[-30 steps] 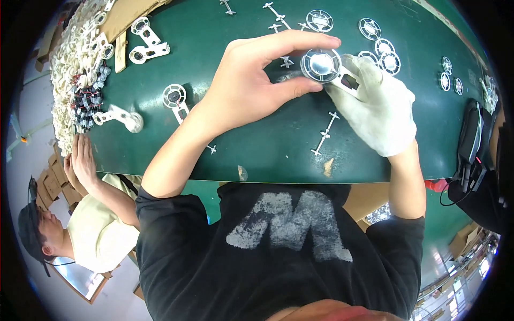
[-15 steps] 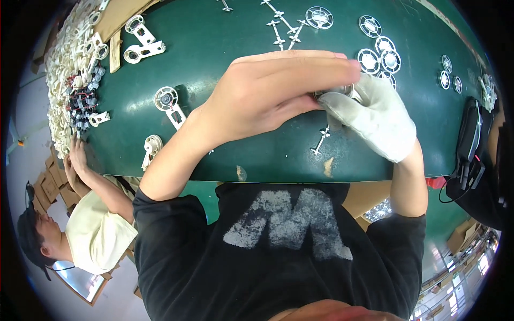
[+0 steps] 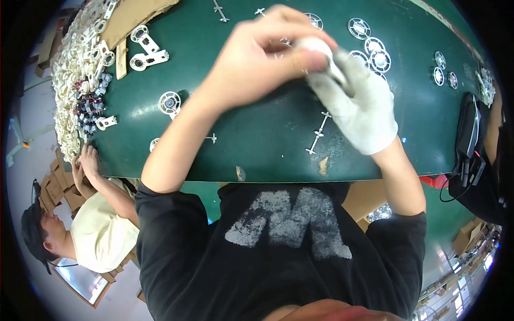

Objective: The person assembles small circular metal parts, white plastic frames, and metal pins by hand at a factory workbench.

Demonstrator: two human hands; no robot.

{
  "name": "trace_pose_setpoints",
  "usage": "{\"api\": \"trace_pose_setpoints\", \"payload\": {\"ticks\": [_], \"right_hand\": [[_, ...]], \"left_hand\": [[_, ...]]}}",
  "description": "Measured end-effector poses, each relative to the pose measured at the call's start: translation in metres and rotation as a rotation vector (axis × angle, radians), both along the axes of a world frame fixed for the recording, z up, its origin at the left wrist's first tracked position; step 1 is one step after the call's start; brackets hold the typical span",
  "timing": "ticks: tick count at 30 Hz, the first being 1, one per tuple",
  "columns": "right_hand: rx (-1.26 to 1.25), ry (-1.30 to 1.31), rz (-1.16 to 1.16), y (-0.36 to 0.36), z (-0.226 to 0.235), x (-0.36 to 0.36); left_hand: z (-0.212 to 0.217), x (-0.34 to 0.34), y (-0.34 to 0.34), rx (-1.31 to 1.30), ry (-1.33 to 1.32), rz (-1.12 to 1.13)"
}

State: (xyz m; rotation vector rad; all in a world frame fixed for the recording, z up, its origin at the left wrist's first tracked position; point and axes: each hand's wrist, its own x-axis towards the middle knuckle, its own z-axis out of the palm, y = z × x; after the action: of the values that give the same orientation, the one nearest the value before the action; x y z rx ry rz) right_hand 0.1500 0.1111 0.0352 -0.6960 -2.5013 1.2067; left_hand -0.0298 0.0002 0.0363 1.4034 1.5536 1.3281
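A white plastic part with a rounded end (image 3: pixel 315 45) is held between my two hands above the green table. My bare left hand (image 3: pixel 251 64) pinches its rounded end between thumb and fingers, a little blurred by motion. Wearing a whitish glove, my right hand (image 3: pixel 363 109) grips the narrower end; the glove hides some of the part. On the table below lies a thin silver bar with short cross-pieces (image 3: pixel 319 132). Round spoked rings (image 3: pixel 380 60) lie beyond my right hand. Left of my forearm is a white part with a spoked ring on it (image 3: pixel 169 101).
At the far left are a heap of white plastic parts (image 3: pixel 67 96) and a cluster of small wired motors (image 3: pixel 91 107). Cardboard (image 3: pixel 134 18) lies beside them. A co-worker (image 3: pixel 101 230) sits at the left. A black bag (image 3: pixel 468 134) is at the right edge.
My left hand has turned and risen, uncovering the white part it had hidden. My gloved right hand has shifted left. The whole view has shifted slightly.
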Motion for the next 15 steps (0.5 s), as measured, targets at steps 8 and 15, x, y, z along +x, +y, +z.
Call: {"api": "trace_pose_setpoints", "payload": {"ticks": [8, 15], "right_hand": [[-0.023, 0.255, -0.152, 0.017, 0.006, -0.002], [-0.061, 0.156, -0.033, 0.016, 0.003, 0.007]], "left_hand": [[0.033, -0.113, 0.097, 0.083, -0.63, 0.47], [0.057, -0.066, 0.02, -0.251, 0.417, 0.446]]}}
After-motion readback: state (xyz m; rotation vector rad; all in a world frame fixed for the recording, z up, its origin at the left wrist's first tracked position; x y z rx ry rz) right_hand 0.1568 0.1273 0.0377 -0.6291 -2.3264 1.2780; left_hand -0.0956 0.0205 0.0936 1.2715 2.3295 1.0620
